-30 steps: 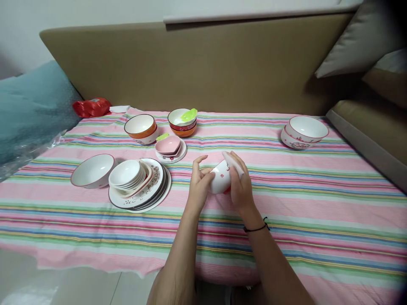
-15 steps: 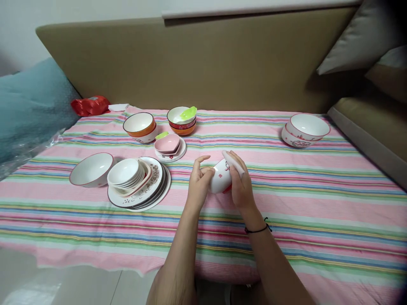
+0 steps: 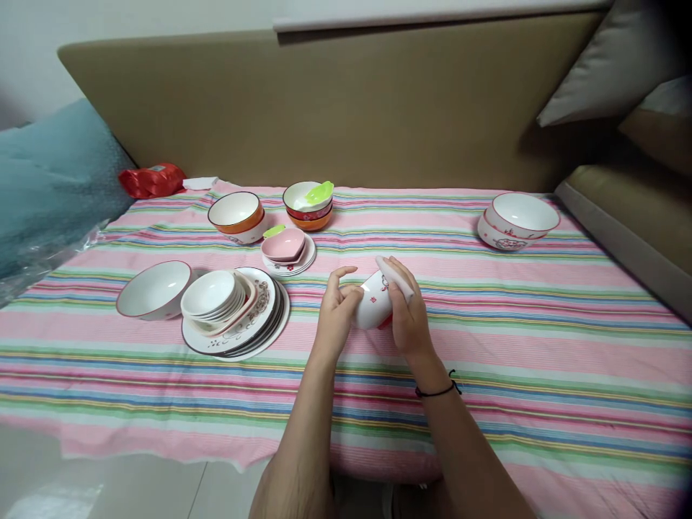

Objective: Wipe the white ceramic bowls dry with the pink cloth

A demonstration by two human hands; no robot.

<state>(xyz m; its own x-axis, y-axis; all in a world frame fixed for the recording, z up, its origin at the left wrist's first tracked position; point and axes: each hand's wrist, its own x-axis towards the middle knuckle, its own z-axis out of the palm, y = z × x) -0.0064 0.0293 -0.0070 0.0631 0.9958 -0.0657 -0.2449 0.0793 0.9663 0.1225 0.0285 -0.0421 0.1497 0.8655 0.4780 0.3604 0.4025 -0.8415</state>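
Observation:
A white bowl (image 3: 373, 303) with small red markings is tilted on its side between my two hands, above the striped cloth. My left hand (image 3: 338, 310) grips its left side, thumb pressed on the white wall and index finger raised and curled. On the other side, my right hand (image 3: 408, 310) is closed around a folded white cloth (image 3: 394, 276) and presses it against the bowl's right edge. The inside of the bowl faces away from me and is hidden. A black cord is tied around my right wrist.
To the left, small white bowls (image 3: 208, 294) top a stack of plates (image 3: 278, 339), beside a large white bowl (image 3: 156, 292). Behind stand orange-rimmed bowls (image 3: 238, 216), pink dishes (image 3: 284, 245) and bowls holding a green dish (image 3: 320, 192). Large bowls (image 3: 519, 220) are stacked at right.
Almost nothing differs. The whole view has shifted very slightly, and both hands keep the same hold on the bowl and the cloth.

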